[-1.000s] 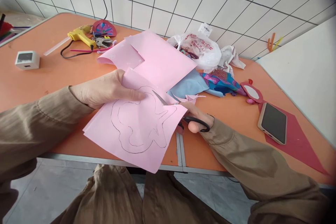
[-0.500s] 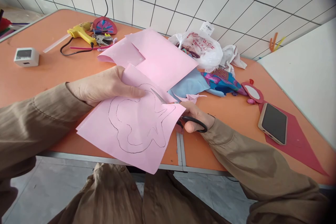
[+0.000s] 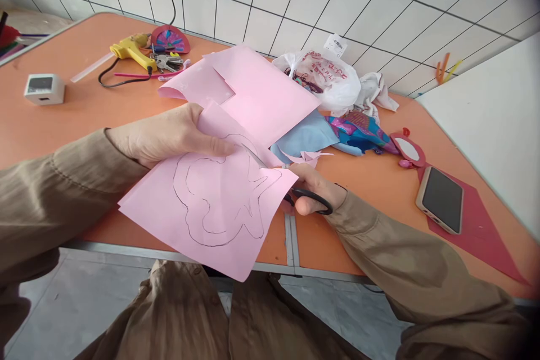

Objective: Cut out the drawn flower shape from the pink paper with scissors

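Note:
My left hand (image 3: 166, 134) grips the top edge of a pink paper sheet (image 3: 169, 219) with a pencilled outline drawn on it, thumb pressed on top. My right hand (image 3: 314, 185) is closed around the black handles of a pair of scissors (image 3: 291, 188). The blades reach left into the sheet's upper right edge, along the drawn line. The sheet hangs partly past the near edge of the orange table (image 3: 76, 118).
More pink sheets (image 3: 257, 90) and blue paper (image 3: 304, 138) lie behind. A plastic bag (image 3: 323, 76), colourful fabric (image 3: 358, 132), a phone (image 3: 441, 199) on red paper, a yellow glue gun (image 3: 129, 52), keys (image 3: 164, 62) and a white cube (image 3: 42, 88) sit around.
The scissor blades have closed a little and advanced left into the pink sheet. My left hand has turned the sheet slightly, its lower left corner shifting further left.

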`<state>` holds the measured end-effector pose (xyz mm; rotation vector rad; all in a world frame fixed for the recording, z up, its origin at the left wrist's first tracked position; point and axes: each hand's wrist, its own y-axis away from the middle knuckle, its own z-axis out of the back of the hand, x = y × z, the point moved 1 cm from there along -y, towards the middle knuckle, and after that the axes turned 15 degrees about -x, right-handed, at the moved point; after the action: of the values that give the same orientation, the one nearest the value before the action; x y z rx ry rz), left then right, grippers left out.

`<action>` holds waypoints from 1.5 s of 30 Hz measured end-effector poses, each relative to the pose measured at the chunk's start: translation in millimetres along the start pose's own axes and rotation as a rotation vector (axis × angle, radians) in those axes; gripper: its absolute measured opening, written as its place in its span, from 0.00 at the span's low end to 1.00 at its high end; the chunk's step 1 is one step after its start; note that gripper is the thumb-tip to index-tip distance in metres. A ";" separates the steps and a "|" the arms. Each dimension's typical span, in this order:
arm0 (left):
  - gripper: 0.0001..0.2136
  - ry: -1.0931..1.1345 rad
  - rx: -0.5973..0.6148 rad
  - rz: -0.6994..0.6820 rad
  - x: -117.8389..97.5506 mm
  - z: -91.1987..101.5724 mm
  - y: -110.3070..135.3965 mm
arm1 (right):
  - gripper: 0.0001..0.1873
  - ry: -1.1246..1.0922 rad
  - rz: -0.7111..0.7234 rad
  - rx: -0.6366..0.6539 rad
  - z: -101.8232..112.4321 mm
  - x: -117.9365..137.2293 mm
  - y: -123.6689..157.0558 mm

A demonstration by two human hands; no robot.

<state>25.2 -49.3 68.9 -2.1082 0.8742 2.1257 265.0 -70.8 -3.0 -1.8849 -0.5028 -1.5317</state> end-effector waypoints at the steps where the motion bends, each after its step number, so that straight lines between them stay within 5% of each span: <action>1: 0.06 0.003 -0.004 0.006 -0.2 -0.3 -0.1 | 0.23 0.001 0.010 -0.003 -0.7 0.4 -0.6; 18: 0.08 -0.021 -0.008 0.033 -0.4 0.2 0.9 | 0.26 0.028 0.019 0.034 0.7 0.6 -0.6; 36: 0.08 -0.241 -0.060 -0.165 -4.0 8.1 -2.0 | 0.28 0.109 -0.097 -0.023 6.0 -5.4 6.4; 45: 0.10 -0.278 -0.076 -0.127 -7.8 10.0 -1.8 | 0.31 0.101 -0.101 -0.008 6.4 -9.0 8.3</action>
<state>17.5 -40.9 74.8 -1.7823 0.6231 2.3392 272.8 -71.4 -14.4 -1.8019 -0.5538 -1.6869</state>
